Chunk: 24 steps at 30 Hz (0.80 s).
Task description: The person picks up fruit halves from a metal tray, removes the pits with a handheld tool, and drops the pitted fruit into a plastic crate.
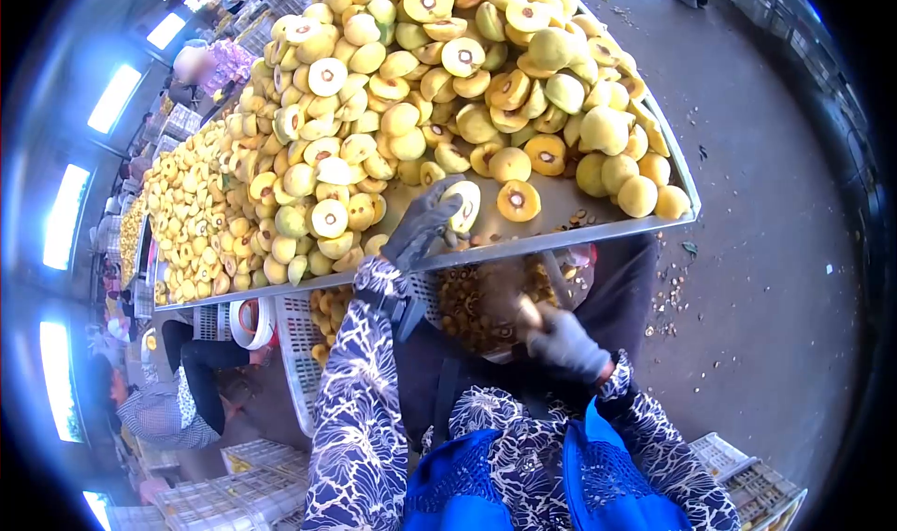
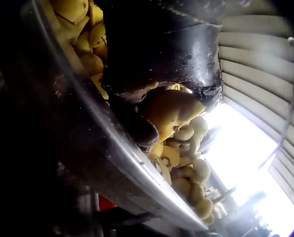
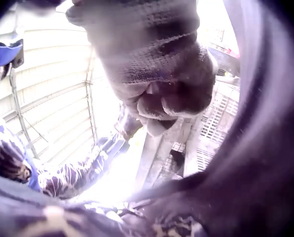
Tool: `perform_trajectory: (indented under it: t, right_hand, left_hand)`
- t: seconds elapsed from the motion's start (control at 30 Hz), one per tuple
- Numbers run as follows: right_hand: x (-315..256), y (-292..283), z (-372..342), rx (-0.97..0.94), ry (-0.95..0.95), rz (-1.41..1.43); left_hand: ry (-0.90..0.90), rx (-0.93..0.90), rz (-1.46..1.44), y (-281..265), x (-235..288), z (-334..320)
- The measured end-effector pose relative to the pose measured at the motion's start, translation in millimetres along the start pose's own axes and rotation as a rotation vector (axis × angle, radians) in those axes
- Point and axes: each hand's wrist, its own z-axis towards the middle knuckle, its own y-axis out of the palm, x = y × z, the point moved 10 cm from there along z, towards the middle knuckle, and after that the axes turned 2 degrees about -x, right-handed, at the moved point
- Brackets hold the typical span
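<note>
At the near edge of a metal table [image 1: 561,238], my left hand [image 1: 420,224] in a dark glove grips a yellow peach half [image 1: 464,206], its cut face turned to the right. The left wrist view shows that peach half [image 2: 169,111] pinched between thumb and fingers, close over the rim. Lower and to the right, in front of my lap, my right hand [image 1: 568,346] in a grey glove has its fingers curled round a pale-ended object [image 1: 530,312]. Motion blurs this object, and I cannot tell its kind. Another cut peach half [image 1: 519,201] lies near the left hand.
A large heap of yellow peach halves [image 1: 402,92] covers much of the table. Below the rim stand a white plastic crate [image 1: 301,363] and a container of brown pits and scraps [image 1: 467,318]. Other people sit at the left, one near a white bucket [image 1: 252,323]. Scraps dot the floor [image 1: 738,279].
</note>
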Motion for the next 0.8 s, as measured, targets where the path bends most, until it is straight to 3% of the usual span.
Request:
perform_trajectory:
  t: [0.03, 0.13, 0.2, 0.3, 0.4, 0.43, 0.47, 0.53, 0.57, 0.6, 0.67, 0.77, 0.8]
  right_hand:
    - [-21.9, -9.6, 4.5, 0.08, -0.156, -0.122]
    - [-112.5, -22.2, 5.4, 0.339, -0.498, -0.454]
    - [-161.9, -11.6, 6.1, 0.362, -0.679, -0.552]
    - [-176.8, 7.2, 21.0, 0.313, -0.754, -0.565]
    - [-139.1, 11.6, 43.1, 0.249, -0.5, -0.186]
    - [-117.7, 16.1, 51.2, 0.234, -0.395, 0.011]
    - [-108.1, 31.8, 50.4, 0.123, -0.228, 0.3]
    - [-104.2, 57.6, 39.3, 0.044, -0.112, 0.465]
    - [-100.4, 64.6, 32.6, 0.058, -0.053, 0.393]
    - [-90.9, 69.0, 30.0, 0.056, -0.08, 0.404]
    - [-103.0, 59.5, 18.8, 0.206, -0.408, 0.007]
    - [-140.0, 53.0, -12.3, 0.376, -0.701, -0.416]
    - [-131.3, 53.8, -3.7, 0.259, -0.524, -0.253]
  left_hand:
    - [0.104, 0.032, 0.025, -16.4, -15.8, -9.4]
    - [0.202, 0.046, -0.072, 14.9, -0.8, -56.1]
    - [0.134, -0.032, -0.213, 29.1, -13.4, -69.6]
    - [0.114, -0.003, -0.388, 42.1, -18.9, -87.8]
    - [0.506, 0.235, 0.684, 64.2, 53.7, -110.1]
    - [0.477, 0.39, 0.843, 65.4, 66.5, -124.6]
    - [0.537, 0.462, 0.602, 64.2, 63.2, -131.4]
    - [0.645, 0.571, 0.143, 60.5, 38.4, -139.6]
    - [0.715, 0.607, -0.069, 55.6, 22.8, -146.3]
    - [0.685, 0.614, -0.221, 49.0, 8.8, -145.9]
    - [0.626, 0.625, -0.528, 40.6, -14.9, -145.3]
    - [0.625, 0.693, -0.284, 39.9, -11.1, -161.0]
    - [0.638, 0.684, -0.206, 39.9, -10.6, -164.8]
